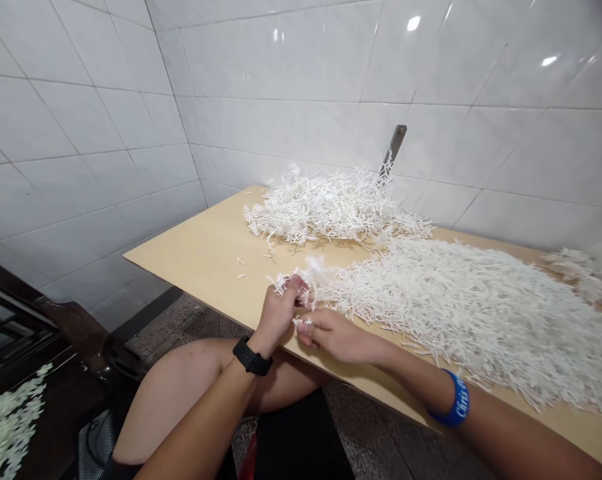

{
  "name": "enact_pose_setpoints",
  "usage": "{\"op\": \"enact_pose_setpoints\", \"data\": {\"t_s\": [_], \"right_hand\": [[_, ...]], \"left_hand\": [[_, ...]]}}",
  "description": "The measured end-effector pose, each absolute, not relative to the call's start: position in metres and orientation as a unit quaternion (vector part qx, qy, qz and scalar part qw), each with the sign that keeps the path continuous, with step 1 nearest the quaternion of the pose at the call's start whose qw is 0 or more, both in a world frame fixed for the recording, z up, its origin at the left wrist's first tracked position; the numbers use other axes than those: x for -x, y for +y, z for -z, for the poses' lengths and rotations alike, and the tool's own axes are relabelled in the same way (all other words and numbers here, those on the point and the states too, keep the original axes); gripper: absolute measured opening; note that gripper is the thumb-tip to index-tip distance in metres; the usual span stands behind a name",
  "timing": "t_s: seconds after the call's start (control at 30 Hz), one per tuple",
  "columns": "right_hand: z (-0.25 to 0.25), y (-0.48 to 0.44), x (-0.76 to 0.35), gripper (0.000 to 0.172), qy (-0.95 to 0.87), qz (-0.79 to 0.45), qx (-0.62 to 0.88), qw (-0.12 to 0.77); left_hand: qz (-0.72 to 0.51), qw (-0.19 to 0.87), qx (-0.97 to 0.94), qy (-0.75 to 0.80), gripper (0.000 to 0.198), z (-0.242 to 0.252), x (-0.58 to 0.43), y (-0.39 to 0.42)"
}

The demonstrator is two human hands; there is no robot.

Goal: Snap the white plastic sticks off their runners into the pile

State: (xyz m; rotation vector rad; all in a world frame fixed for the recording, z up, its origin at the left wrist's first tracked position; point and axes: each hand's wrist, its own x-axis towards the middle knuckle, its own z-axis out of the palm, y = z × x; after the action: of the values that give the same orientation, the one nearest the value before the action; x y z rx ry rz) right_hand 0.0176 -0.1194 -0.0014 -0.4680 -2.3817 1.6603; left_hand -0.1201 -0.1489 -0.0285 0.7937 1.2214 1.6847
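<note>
My left hand [279, 310], with a black watch on its wrist, is closed around a white branching sprig [318, 270] near the front edge of the table. Part of the sprig is blurred. Close beside it, my right hand [333, 335] pinches a small white sprig piece [303, 322] between thumb and fingers. A blue wristband circles my right forearm. Behind my hands lies a tangled heap of white branching sprigs [321, 207]. To the right spreads a wide pile of short white sprig pieces [461, 307], which reaches nearly to my hands.
The light wooden table [191, 243] has a few loose bits on its left part. White tiled walls [291, 67] border it, with a metal bracket [395, 150] on the back one. More sprigs [593, 273] lie far right. Pale green cut-out pieces [13, 423] are at lower left.
</note>
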Motion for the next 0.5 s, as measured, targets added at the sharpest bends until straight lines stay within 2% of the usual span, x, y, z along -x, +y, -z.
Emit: {"op": "enact_pose_setpoints", "data": {"t_s": [0.07,0.17,0.27,0.37,0.5], "right_hand": [[-0.004,-0.11,-0.023,0.039,-0.783,-0.59,0.159,0.113],[-0.016,-0.093,-0.035,0.035,-0.764,-0.623,0.148,0.078],[-0.024,-0.078,-0.046,0.031,-0.783,-0.591,0.183,0.068],[-0.02,-0.068,-0.053,0.031,-0.859,-0.422,0.267,0.111],[-0.006,-0.064,-0.057,0.059,-0.923,-0.067,0.361,0.116]], "left_hand": [[-0.676,0.477,-0.335,0.45,0.038,0.025,0.12,-0.149],[-0.688,0.521,-0.304,0.404,0.041,0.02,0.121,-0.148],[-0.706,0.528,-0.268,0.387,0.04,0.019,0.124,-0.147],[-0.718,0.531,-0.262,0.365,0.041,0.02,0.126,-0.147],[-0.714,0.532,-0.285,0.355,0.043,0.022,0.125,-0.147]]}}
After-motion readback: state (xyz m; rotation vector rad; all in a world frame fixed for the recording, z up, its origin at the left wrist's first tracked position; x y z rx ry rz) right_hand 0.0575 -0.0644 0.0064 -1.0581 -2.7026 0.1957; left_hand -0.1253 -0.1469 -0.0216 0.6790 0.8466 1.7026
